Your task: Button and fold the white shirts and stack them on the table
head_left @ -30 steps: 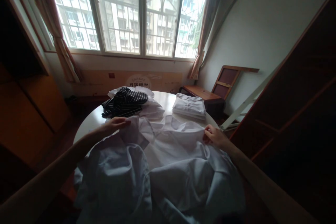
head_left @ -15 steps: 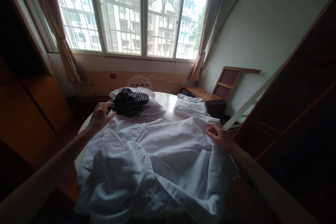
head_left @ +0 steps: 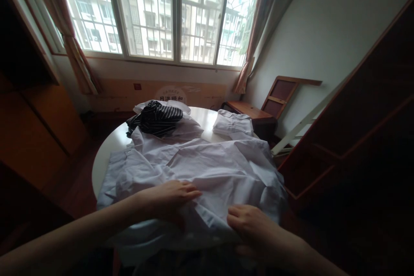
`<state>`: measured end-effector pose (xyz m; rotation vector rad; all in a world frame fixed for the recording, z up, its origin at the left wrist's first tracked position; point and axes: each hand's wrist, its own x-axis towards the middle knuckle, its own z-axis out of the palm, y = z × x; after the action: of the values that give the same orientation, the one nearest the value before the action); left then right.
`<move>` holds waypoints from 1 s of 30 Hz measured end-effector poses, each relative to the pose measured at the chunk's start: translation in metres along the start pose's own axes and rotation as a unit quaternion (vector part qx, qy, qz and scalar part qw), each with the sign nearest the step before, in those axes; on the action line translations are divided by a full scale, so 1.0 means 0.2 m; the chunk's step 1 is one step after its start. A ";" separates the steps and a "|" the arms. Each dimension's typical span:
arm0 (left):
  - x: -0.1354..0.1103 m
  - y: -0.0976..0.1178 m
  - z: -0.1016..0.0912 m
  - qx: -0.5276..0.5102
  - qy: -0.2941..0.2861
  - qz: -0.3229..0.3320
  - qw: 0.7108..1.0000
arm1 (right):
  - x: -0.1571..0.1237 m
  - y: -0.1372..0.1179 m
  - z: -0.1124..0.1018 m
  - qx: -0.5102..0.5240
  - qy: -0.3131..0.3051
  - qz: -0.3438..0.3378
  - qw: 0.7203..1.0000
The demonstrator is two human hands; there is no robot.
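Observation:
A white shirt [head_left: 207, 168] lies spread over the round white table [head_left: 106, 151]. My left hand [head_left: 168, 200] rests on the shirt's near edge with the fingers stretched out flat and the thumb tucked under the cloth. My right hand [head_left: 255, 228] sits at the near hem just to the right, fingers curled onto the fabric. Both hands are close together at the table's front edge.
A black-and-white striped garment [head_left: 155, 123] lies on white cloth at the table's far side. A folded white shirt [head_left: 233, 124] is at the far right. A wooden folding piece [head_left: 278, 95] leans on the right wall. Dark wood furniture [head_left: 362, 138] stands right, cabinets [head_left: 29, 125] left.
Both hands have come back from the shirt's far corners to its near edge. The shirt now lies flatter and more spread out on the table.

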<state>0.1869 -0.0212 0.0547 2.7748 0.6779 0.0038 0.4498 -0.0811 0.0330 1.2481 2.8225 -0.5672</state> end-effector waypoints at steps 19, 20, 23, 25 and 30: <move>-0.14 -0.30 -0.31 0.091 0.349 -0.253 0.898 | -0.01 0.46 -0.41 -0.120 0.346 0.292 0.884; -0.13 -0.26 -0.30 0.076 0.394 -0.256 0.879 | -0.01 0.46 -0.41 -0.101 0.345 0.311 0.880; -0.09 -0.12 -0.26 0.002 0.375 -0.213 0.902 | 0.00 0.48 -0.41 0.039 0.308 0.326 0.893; -0.06 -0.01 -0.21 -0.061 0.244 -0.127 0.960 | 0.02 0.47 -0.39 0.189 0.245 0.280 0.909; 0.02 0.09 -0.16 -0.180 -0.020 0.046 0.982 | 0.12 0.33 -0.25 0.309 0.152 0.098 0.934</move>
<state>0.1957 -0.0266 0.0912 2.4476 0.4839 0.0797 0.4868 -0.0066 0.0555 1.8197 2.7849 -1.4434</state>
